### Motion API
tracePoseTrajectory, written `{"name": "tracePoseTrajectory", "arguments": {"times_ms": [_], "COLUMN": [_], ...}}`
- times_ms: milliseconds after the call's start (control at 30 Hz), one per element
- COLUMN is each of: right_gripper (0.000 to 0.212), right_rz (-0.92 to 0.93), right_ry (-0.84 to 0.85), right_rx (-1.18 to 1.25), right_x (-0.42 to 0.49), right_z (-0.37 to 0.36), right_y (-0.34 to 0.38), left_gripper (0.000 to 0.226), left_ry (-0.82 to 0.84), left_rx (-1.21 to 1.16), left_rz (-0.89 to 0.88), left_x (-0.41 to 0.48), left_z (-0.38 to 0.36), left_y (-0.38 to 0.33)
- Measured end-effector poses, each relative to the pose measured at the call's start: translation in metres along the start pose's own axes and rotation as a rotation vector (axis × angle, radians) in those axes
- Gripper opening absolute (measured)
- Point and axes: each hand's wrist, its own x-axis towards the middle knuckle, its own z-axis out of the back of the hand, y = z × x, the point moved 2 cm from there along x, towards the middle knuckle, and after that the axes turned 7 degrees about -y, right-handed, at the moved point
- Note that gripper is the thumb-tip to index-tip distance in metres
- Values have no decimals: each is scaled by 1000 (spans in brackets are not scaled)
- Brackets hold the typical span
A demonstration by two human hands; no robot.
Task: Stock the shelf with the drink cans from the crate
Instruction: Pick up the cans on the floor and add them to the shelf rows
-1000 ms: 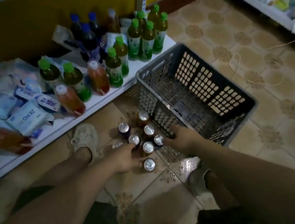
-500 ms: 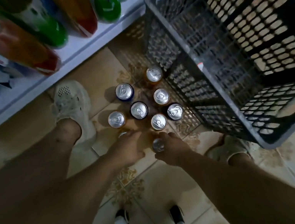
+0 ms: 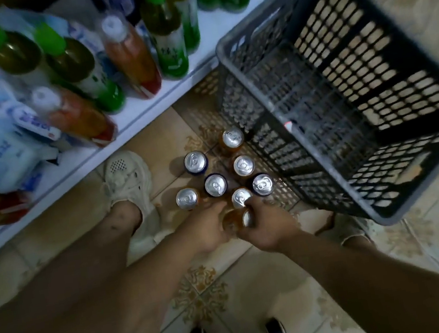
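Amber can (image 3: pixel 233 219): off the floor, low down between the two hands, just on the near side of the cluster of cans.
Its long axis: tipped well over, not upright; the silver lid faces the right hand and the amber body points toward the left hand.
Right hand (image 3: pixel 268 225): fingers are wrapped round the lid end of the amber can, gripping it.
Left hand (image 3: pixel 208 226): fingers are curled and pressed against the can's body side. Whether it grips that can, only steadies it, or hides something under the palm cannot be told.
Upright cans (image 3: pixel 215 185): seven stand lids up on the tiled floor (image 3: pixel 234 294), close together, between the white shoe (image 3: pixel 127 178) and the crate.
Crate (image 3: pixel 259 101): grey mesh, just beside the cluster on the right-hand side, with no cans showing inside.
Shelf (image 3: pixel 145 110): low white board ahead and to the person's left, beyond the shoe, crowded with green-capped and white-capped bottles (image 3: pixel 73 63).
Deciding relation: the shelf lies on the left hand's side, so the left arm probably has the shorter reach. The can will likely need standing up before it is set down.
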Motion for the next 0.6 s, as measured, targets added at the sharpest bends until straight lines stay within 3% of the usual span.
{"name": "tracePoseTrajectory", "arguments": {"times_ms": [67, 167, 267, 400, 500, 600], "right_gripper": [70, 72, 79, 47, 64, 69], "right_rz": [40, 124, 208, 359, 456, 582], "right_ry": [-56, -150, -257, -418, -498, -526], "right_rx": [66, 185, 327, 621, 758, 690], "right_x": [-26, -68, -115, -177, -225, -270], "right_z": [34, 85, 130, 180, 207, 226], "right_y": [17, 46, 76, 125, 166, 210], "left_gripper": [67, 81, 92, 77, 66, 59], "left_ry": [-22, -113, -214, -432, -566, -666], "left_rx": [-43, -112, -347, -507, -585, -642], "left_rz": [-54, -88, -151, -214, -249, -298], "left_x": [-18, -56, -103, -170, -222, -275], "left_z": [17, 53, 90, 142, 179, 208], "left_y": [-22, -58, -87, -128, -159, -176]}}
